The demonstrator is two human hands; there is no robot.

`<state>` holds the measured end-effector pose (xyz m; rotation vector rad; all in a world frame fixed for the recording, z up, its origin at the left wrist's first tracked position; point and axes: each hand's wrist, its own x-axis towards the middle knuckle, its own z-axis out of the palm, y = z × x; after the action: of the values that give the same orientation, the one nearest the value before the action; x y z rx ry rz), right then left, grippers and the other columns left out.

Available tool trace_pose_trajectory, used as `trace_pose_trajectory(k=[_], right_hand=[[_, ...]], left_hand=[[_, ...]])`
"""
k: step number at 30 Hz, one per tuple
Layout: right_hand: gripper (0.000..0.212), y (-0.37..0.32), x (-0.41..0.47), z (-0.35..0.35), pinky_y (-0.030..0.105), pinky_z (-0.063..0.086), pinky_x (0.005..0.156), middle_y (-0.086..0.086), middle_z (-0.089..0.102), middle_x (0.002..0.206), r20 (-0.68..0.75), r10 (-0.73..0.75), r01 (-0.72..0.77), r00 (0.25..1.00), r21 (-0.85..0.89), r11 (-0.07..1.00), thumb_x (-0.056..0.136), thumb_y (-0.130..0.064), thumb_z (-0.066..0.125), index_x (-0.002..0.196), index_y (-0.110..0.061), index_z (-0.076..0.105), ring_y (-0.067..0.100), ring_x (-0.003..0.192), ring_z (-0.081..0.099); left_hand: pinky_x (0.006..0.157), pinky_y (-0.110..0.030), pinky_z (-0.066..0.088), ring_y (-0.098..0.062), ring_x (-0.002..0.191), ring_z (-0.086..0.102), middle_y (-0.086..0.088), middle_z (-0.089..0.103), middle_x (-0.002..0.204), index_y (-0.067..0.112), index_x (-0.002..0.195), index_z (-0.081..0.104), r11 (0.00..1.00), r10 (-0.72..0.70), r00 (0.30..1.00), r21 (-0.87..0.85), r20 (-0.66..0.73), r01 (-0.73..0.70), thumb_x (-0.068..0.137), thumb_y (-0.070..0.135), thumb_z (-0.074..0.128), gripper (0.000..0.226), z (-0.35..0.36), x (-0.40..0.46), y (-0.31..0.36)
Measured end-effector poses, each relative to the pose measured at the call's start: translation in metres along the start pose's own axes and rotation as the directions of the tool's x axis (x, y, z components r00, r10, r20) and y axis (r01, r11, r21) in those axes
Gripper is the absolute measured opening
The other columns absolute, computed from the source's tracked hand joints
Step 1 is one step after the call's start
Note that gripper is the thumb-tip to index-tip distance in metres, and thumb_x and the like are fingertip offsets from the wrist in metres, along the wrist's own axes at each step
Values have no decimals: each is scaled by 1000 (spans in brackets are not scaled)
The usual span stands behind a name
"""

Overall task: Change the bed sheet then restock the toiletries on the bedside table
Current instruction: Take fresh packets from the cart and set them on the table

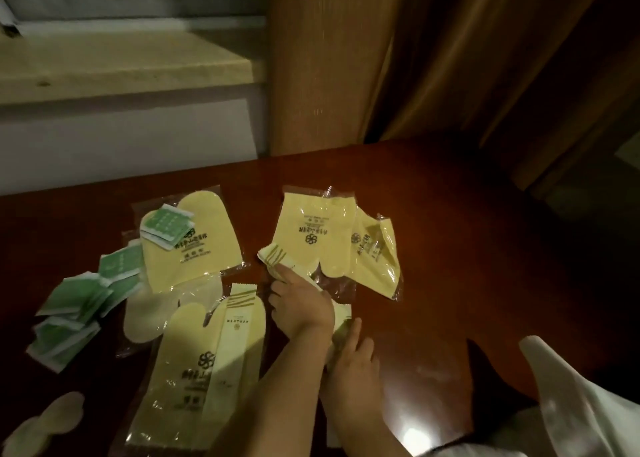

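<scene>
Fingers (282, 276) of the left hand (301, 307) lie stretched and close together, pressing flat on a long pale sachet (277, 257) with olive stripes at its far end; the sachet lies across the near edge of a yellow mitt packet (311, 234) in clear wrap. The right hand (353, 356) rests just near of the left, its fingers straight and touching the sachet's near end. Whether either thumb hooks under the sachet cannot be told.

Just right of that mitt packet a second yellow packet (377, 252) lies tilted, overlapping it. Left of the hands, another striped sachet (235, 321) lies lengthwise on a large yellow mitt packet (194, 370) at the near edge, and a further mitt packet (197, 238) sits beyond it. Small green-and-white sachets (162, 226) rest on that far packet, with more of them (76, 314) scattered toward the left. All of these lie on the dark red-brown bench (467, 248). Brown curtains (450, 58) hang beyond the bench, and a pale window ledge (121, 61) shows at far left.
</scene>
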<state>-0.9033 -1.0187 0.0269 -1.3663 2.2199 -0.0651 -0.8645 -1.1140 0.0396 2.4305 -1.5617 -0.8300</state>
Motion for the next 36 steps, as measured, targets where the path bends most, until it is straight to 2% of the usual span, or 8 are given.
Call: trace_pose_trajectory(k=[6,10,14,19,22,25,30,36], right_hand=[[81,2,10,-5,27,37,97,10,34,138,3,39,-40,999,26,999,92,-21,47,149,-5,-7,26,122,41],[32,9,12,-7,31,47,75,8,59,115,-7,79,-77,997,140,987,91,-10,43,122,-10,37,25,100,59],[8,13,10,-24,28,41,58,5,59,92,-88,163,-129,983,310,942,93,-11,46,95,-15,39,21,73,54],[10,-26,9,-32,27,45,54,-1,54,88,-77,103,-46,992,534,844,93,-14,47,101,-15,42,18,76,56],[10,-60,6,-22,28,49,61,-6,51,82,57,43,-69,997,598,799,92,-14,49,100,-16,45,12,75,55],[11,-83,4,-4,34,50,77,-2,52,82,172,-18,-85,985,571,816,89,-10,53,99,-10,49,24,92,58],[15,-91,-3,-7,22,46,53,4,59,90,327,-46,-198,944,671,714,85,3,49,87,-11,51,14,75,56],[20,-104,-3,-17,34,55,64,10,69,94,299,-143,-191,943,842,504,92,-7,50,108,-10,60,24,82,68]], left_hand=[[81,-40,48,-36,113,55,-19,51,131,4,141,13,954,-95,991,-274,98,118,91,9,52,64,-7,10,-1],[70,-34,48,-34,109,57,-16,56,127,7,128,41,895,-108,984,-418,140,158,93,9,48,36,-20,21,-25],[62,-29,47,-29,95,59,-13,61,119,7,119,53,747,-90,983,-642,162,174,92,6,49,27,-41,19,-51],[61,-26,47,-17,79,56,-6,65,109,16,115,61,845,-48,997,-530,53,69,89,14,52,27,-64,1,-90],[83,-31,48,-24,107,51,-8,52,121,17,122,55,988,-86,995,-126,49,91,89,23,55,34,-61,-16,-112],[98,-31,41,-25,123,40,-9,39,136,17,130,44,990,-59,997,134,51,52,92,20,47,38,-54,-27,-117],[52,-12,39,-4,78,53,7,53,95,19,115,40,956,15,999,-295,49,0,91,8,54,30,-57,-21,-126],[75,-32,52,-24,92,64,-6,69,99,16,117,61,641,38,941,-730,337,235,87,-2,47,38,-79,-11,-128]])
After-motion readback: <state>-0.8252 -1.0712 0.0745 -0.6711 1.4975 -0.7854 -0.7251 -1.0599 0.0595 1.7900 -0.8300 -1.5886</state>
